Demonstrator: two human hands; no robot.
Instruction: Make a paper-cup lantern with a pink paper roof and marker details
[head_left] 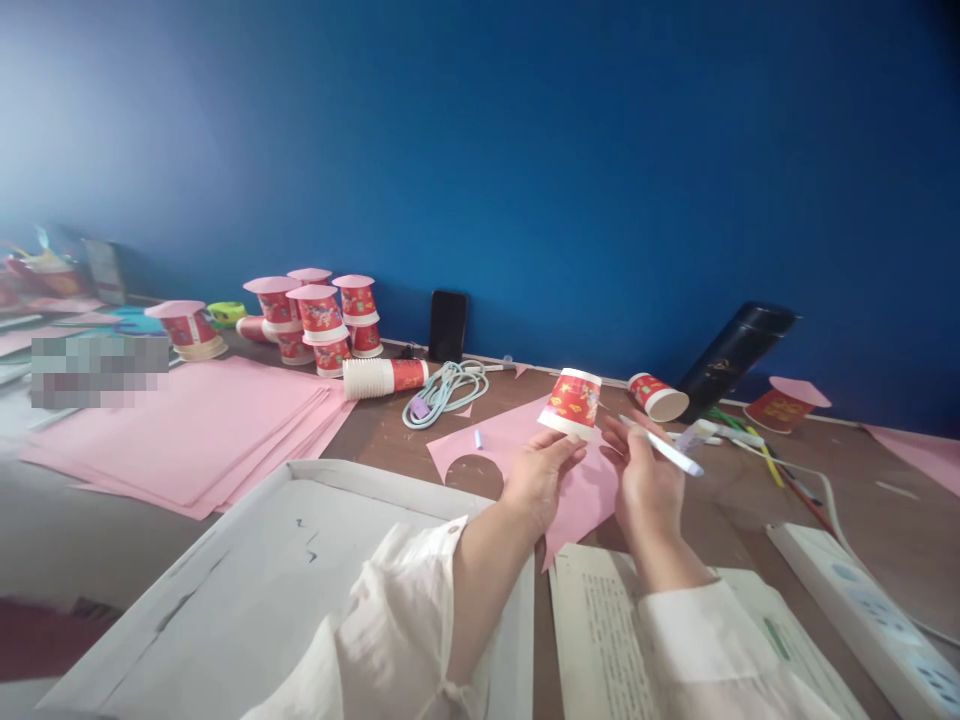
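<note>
My left hand point(546, 470) grips the white rim of an upside-down red paper cup point(574, 398), raised slightly over a cut sheet of pink paper point(581, 495). To its right, my right hand point(649, 475) has a white pen point(667, 449) held between its fingers, tip pointing up toward the cup. A rounded piece has been cut from the pink sheet's left side. On that sheet lies a small pen cap point(478, 438). Another red paper cup point(658, 397) rests on its side behind my right hand.
Red cups topped with pink paper discs point(315, 293) are stacked at the left. Pink sheets point(172, 430), a white box lid point(300, 560), a coiled cable point(450, 390), a phone point(448, 325), a black flask point(739, 355), a booklet point(600, 620) and a power strip point(874, 610) surround my hands.
</note>
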